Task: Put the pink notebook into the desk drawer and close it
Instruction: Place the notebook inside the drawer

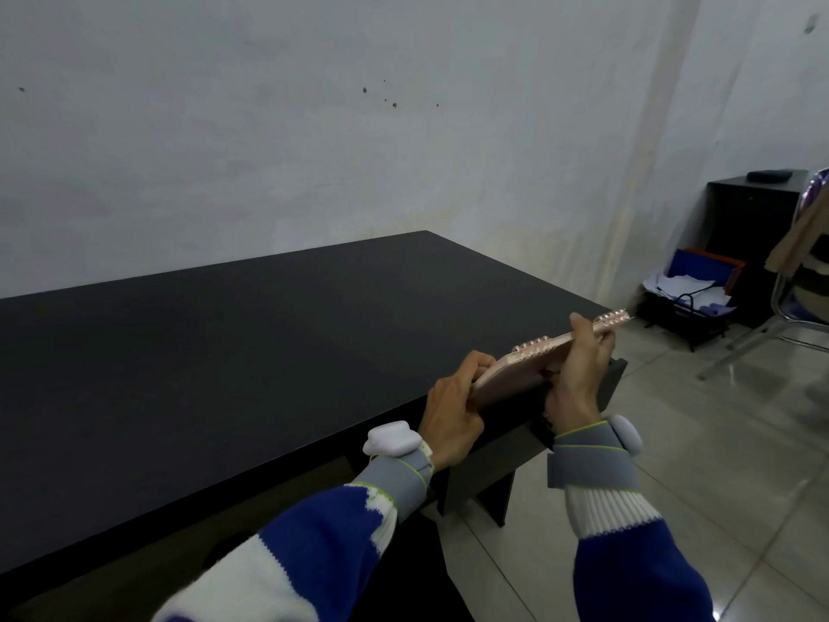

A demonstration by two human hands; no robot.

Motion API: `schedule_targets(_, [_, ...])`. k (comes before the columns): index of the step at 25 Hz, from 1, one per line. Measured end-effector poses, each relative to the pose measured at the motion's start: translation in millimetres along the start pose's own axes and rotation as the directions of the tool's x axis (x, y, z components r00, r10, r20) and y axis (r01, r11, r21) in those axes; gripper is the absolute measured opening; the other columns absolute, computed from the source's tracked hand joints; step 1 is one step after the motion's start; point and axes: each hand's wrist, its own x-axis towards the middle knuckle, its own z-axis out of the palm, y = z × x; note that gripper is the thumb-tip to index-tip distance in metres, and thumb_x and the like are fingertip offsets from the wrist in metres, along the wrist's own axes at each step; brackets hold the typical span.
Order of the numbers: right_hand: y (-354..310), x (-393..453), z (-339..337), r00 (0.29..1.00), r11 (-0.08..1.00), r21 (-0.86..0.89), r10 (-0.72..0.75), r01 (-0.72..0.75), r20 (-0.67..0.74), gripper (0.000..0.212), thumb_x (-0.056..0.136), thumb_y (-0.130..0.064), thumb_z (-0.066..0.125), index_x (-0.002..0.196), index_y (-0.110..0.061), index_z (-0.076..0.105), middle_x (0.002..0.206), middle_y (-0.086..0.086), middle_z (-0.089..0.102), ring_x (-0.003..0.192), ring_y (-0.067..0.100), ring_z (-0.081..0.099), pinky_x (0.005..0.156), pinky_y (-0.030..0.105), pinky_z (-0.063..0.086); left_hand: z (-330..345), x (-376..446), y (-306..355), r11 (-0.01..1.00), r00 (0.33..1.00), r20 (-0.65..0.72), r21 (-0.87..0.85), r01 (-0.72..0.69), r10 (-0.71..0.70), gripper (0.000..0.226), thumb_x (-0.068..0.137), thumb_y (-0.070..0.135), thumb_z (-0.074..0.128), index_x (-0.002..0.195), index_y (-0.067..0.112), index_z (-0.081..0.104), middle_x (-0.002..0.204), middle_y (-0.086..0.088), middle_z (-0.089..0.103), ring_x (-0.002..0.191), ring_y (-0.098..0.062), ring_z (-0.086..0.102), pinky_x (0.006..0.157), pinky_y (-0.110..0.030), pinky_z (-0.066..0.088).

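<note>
A pink spiral notebook (516,368) is held tilted in the air at the desk's near right corner, its ring binding along the upper edge. My left hand (453,415) grips its lower left corner. My right hand (578,370) clasps its right side, fingers wrapped over the binding. Beneath the notebook the desk drawer (612,381) stands pulled out from under the black desktop (224,374); only its dark front panel and side show, and its inside is hidden behind the notebook and my hands.
The desk's side panel and leg (489,478) stand below my hands on the tiled floor. At the far right are a black cabinet (753,235), a rack with folders and papers (691,294), and a metal chair (798,307). A grey wall runs behind the desk.
</note>
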Motion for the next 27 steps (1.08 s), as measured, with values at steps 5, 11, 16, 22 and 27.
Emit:
schedule_targets(5, [-1.0, -4.8, 3.2, 0.991, 0.992, -0.029, -0.124, 0.123, -0.059, 0.051, 0.092, -0.009, 0.039, 0.143, -0.008, 0.035, 0.111, 0.005, 0.049, 0.094, 0.018, 0.051, 0.086, 0.03, 0.043, 4.5, 0.0, -1.1, 0.998, 0.999, 0.035, -0.052, -0.027, 0.029, 0.043, 0.08, -0.006, 0.048, 0.115, 0.018, 0.053, 0.105, 0.002, 0.07, 0.092, -0.015, 0.065, 0.074, -0.02, 0.048])
schedule_targets(11, [-2.5, -10.9, -5.9, 0.957, 0.96, -0.187, -0.24, 0.21, -0.16, 0.036, 0.085, -0.016, 0.041, 0.116, -0.006, 0.056, 0.107, 0.01, 0.051, 0.093, 0.019, 0.049, 0.071, 0.007, 0.04, 11.9, -4.0, -1.9, 0.997, 0.989, 0.145, -0.072, 0.043, -0.032, 0.031, 0.089, 0.02, 0.054, 0.119, 0.027, 0.05, 0.117, 0.005, 0.068, 0.103, -0.01, 0.065, 0.084, -0.018, 0.051])
schedule_targets(16, [1.4, -6.6, -14.6, 0.934, 0.942, -0.281, -0.256, 0.183, -0.25, 0.045, 0.089, -0.01, 0.045, 0.133, -0.005, 0.051, 0.133, 0.018, 0.038, 0.098, 0.018, 0.048, 0.082, 0.011, 0.034, 16.8, -8.2, 2.9, 0.999, 0.991, 0.128, -0.031, -0.036, 0.04, 0.029, 0.089, 0.028, 0.054, 0.117, 0.022, 0.053, 0.114, 0.005, 0.067, 0.1, -0.005, 0.063, 0.081, -0.007, 0.043])
schedule_targets(22, [20.8, -3.7, -18.2, 0.923, 0.927, -0.324, -0.282, 0.19, -0.264, 0.052, 0.089, -0.002, 0.047, 0.14, 0.001, 0.041, 0.14, 0.025, 0.033, 0.12, 0.032, 0.05, 0.082, 0.004, 0.033, 15.6, -8.6, 10.8, 0.974, 0.98, -0.006, 0.112, -0.197, 0.198, 0.04, 0.083, 0.01, 0.057, 0.123, 0.014, 0.054, 0.115, -0.003, 0.063, 0.101, -0.016, 0.06, 0.088, -0.025, 0.049])
schedule_targets(27, [32.1, -5.2, -16.6, 0.928, 0.906, -0.378, -0.291, 0.19, -0.233, 0.052, 0.089, 0.001, 0.047, 0.14, 0.003, 0.04, 0.139, 0.026, 0.032, 0.116, 0.037, 0.054, 0.08, 0.006, 0.035, 10.5, -8.0, 10.1, 0.891, 0.963, 0.1, 0.367, -0.268, 0.249, 0.046, 0.086, 0.006, 0.048, 0.129, 0.019, 0.056, 0.122, -0.005, 0.063, 0.102, -0.026, 0.061, 0.08, -0.04, 0.052])
